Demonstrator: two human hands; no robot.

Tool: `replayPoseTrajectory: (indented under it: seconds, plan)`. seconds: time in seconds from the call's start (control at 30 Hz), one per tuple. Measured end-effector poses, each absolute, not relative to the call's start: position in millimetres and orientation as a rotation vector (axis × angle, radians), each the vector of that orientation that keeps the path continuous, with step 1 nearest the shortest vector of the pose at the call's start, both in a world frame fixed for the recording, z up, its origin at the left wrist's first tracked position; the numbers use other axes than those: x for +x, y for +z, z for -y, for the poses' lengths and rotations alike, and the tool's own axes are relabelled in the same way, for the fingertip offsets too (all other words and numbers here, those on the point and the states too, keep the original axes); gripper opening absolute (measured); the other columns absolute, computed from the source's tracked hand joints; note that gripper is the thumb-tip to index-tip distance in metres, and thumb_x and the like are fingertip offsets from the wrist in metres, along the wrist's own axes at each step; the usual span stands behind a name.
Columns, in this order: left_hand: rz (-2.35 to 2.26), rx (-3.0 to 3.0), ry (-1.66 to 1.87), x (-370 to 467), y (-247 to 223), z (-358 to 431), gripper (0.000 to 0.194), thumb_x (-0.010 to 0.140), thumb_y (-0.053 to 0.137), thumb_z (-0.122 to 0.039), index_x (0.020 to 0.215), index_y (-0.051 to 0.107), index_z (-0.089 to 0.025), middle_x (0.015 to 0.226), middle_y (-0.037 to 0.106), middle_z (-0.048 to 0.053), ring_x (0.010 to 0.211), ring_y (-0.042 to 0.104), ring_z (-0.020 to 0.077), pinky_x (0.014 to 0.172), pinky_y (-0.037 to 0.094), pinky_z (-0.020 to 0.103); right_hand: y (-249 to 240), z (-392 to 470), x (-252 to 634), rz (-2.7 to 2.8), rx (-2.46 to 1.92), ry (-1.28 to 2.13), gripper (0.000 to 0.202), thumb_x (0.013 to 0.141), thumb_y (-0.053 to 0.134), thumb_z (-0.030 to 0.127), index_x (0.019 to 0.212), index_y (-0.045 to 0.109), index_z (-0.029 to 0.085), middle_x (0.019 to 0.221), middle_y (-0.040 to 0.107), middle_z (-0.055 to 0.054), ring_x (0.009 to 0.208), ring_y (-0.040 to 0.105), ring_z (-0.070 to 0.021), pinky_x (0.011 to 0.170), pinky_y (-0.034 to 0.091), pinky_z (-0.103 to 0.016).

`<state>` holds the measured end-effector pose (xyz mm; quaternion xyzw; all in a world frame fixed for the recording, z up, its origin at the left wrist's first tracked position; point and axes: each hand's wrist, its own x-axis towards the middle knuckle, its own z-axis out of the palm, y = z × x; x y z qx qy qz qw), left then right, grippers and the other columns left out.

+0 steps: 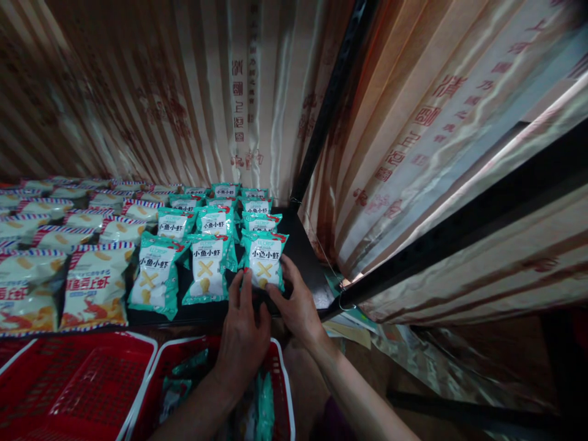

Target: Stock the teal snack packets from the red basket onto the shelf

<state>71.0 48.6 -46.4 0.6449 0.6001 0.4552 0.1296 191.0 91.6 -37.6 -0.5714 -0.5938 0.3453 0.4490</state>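
Observation:
A teal and white snack bag (263,257) stands upright at the front right end of the shelf, between my two hands. My right hand (297,301) grips its right side, with the thumb at the lower front and the fingers along the edge. The fingertips of my left hand (245,327) press against its lower left side. Directly left of it is another teal bag (207,269), then a third teal bag (156,275), also upright. More teal bags stand in rows behind these. Some of the held bag's lower edge is covered by my fingers.
Cream bags with red and blue striped tops (95,285) fill the shelf's left side. Below is a red basket (287,383) holding several teal bags, beside another red basket (82,386). A black shelf post (328,110), a slanting black bar (459,220) and curtains (257,92) surround the black shelf (305,245).

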Motion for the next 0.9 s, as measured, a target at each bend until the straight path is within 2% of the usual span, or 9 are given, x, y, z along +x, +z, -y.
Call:
replayPoseTrajectory:
  seconds: [0.2,0.33,0.5,0.6,0.67,0.7,0.77,0.83,0.9]
  plan:
    - [-1.738,1.888,1.358,70,-52,-52,0.058,0.083,0.048,-0.014,0.139,0.031,-0.013,0.136,0.041,0.021,0.114,0.058,0.0263,0.083,0.057,0.038,-42,-94,190,1.529,-1.420,0.825,0.061,0.078,0.057,0.031,0.137,0.043,0.019,0.137,0.052,-0.010,0.125,0.050,-0.0272,0.106,0.037,-0.046]
    - [-1.771,1.935,1.395,71,-55,-53,0.059,0.083,0.049,-0.014,0.139,0.030,-0.012,0.136,0.042,0.022,0.117,0.055,0.0276,0.088,0.055,0.041,-39,-95,191,1.563,-1.426,0.734,0.062,0.075,0.060,0.034,0.134,0.047,0.016,0.135,0.052,-0.012,0.125,0.048,-0.0279,0.107,0.036,-0.045]
    - [-1.779,2.020,1.359,69,-49,-51,0.061,0.085,0.046,-0.013,0.143,0.024,-0.015,0.139,0.037,0.020,0.122,0.051,0.0258,0.090,0.053,0.039,-29,-101,194,1.538,-1.424,0.821,0.083,0.072,0.064,0.044,0.143,0.033,0.016,0.147,0.039,-0.012,0.134,0.038,-0.0288,0.110,0.030,-0.048]
    - [-1.796,2.156,1.274,68,-42,-50,0.060,0.086,0.047,-0.012,0.142,0.027,-0.019,0.137,0.037,0.018,0.109,0.058,0.0220,0.078,0.057,0.032,-24,-104,196,1.496,-1.412,0.882,0.087,0.075,0.062,0.051,0.146,0.026,0.016,0.151,0.032,-0.010,0.139,0.030,-0.0262,0.114,0.023,-0.046]
    - [-1.873,2.252,1.246,68,-37,-51,0.058,0.085,0.048,-0.011,0.140,0.033,-0.019,0.131,0.041,0.019,0.095,0.062,0.0197,0.068,0.058,0.029,-23,-106,198,1.434,-1.372,0.925,0.083,0.080,0.056,0.055,0.147,0.025,0.018,0.153,0.029,-0.008,0.141,0.025,-0.0233,0.116,0.019,-0.043]
    - [-1.912,2.307,1.237,68,-34,-51,0.056,0.084,0.049,-0.010,0.138,0.037,-0.018,0.130,0.043,0.019,0.093,0.062,0.0205,0.067,0.057,0.030,-24,-108,199,1.393,-1.358,0.947,0.080,0.082,0.053,0.057,0.147,0.025,0.019,0.153,0.028,-0.006,0.142,0.023,-0.0222,0.116,0.018,-0.042]
    - [-1.948,2.436,1.247,69,-28,-54,0.052,0.083,0.051,-0.009,0.133,0.044,-0.017,0.132,0.042,0.021,0.107,0.058,0.0283,0.079,0.055,0.039,-26,-116,202,1.300,-1.341,0.962,0.074,0.084,0.049,0.059,0.145,0.030,0.022,0.153,0.029,-0.003,0.142,0.023,-0.0207,0.117,0.015,-0.039]
    - [-1.910,2.557,1.254,69,-26,-59,0.050,0.082,0.053,-0.010,0.131,0.047,-0.018,0.138,0.038,0.021,0.127,0.041,0.0373,0.094,0.047,0.051,-29,-130,203,1.181,-1.307,0.943,0.067,0.086,0.046,0.060,0.142,0.038,0.024,0.151,0.033,0.000,0.141,0.024,-0.0191,0.118,0.013,-0.036]
    - [-1.866,2.611,1.270,70,-27,-64,0.049,0.083,0.054,-0.011,0.131,0.048,-0.020,0.143,0.035,0.020,0.136,0.027,0.0398,0.100,0.039,0.056,-32,-150,202,1.027,-1.221,0.955,0.062,0.088,0.041,0.060,0.138,0.044,0.024,0.149,0.037,0.002,0.140,0.028,-0.0173,0.117,0.015,-0.034]
